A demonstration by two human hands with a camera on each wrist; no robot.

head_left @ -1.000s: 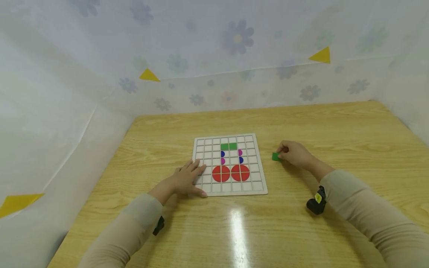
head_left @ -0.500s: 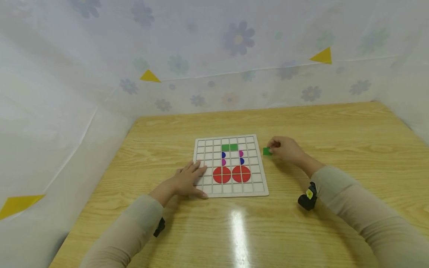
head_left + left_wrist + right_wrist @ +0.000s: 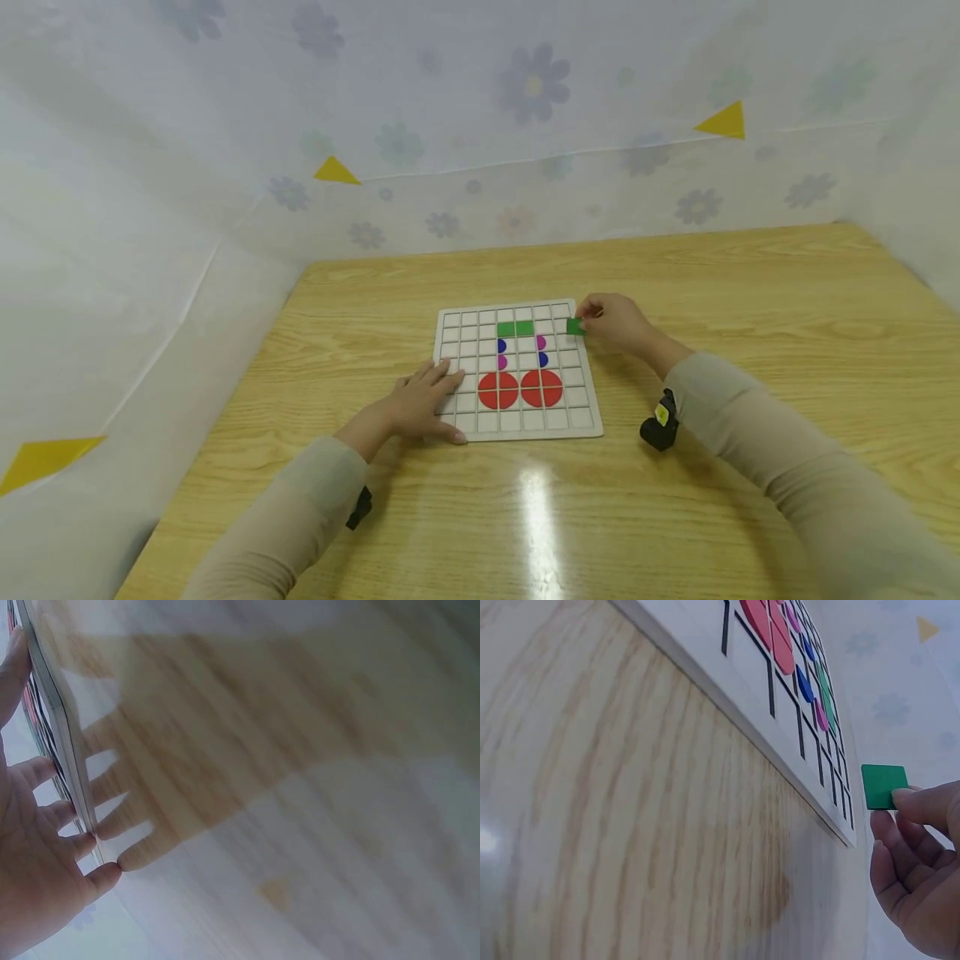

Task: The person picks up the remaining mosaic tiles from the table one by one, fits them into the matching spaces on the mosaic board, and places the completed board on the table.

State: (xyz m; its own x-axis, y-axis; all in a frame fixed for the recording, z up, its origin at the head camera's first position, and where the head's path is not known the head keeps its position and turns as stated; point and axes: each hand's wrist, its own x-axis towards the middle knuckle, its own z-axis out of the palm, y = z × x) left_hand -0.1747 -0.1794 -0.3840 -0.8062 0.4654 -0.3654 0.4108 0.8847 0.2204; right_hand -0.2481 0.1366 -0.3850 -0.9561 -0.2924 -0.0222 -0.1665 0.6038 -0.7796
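A white grid board (image 3: 466,422) lies flat on the table, its squares marked by dark lines. Two green squares (image 3: 515,328) sit side by side near its far edge. Below them are small blue and magenta half-round pieces (image 3: 543,359), then two red circles (image 3: 498,390) made of quarter pieces. My left hand (image 3: 420,402) rests with spread fingers on the board's near left corner; the left wrist view has its fingertips along the board's edge. Between thumb and fingers my right hand (image 3: 617,323) pinches a green square tile (image 3: 883,786), which overlaps the board's far right edge in the head view.
The wood-grain table (image 3: 360,300) extends around the board on all sides. A pale flowered cloth (image 3: 480,200) hangs behind and at the sides, with yellow triangles (image 3: 336,170) on it. Each wrist wears a black camera (image 3: 660,422).
My right hand has moved left and away from me, carrying the green tile from the bare table to over the board's right edge. The left hand stays where it was.
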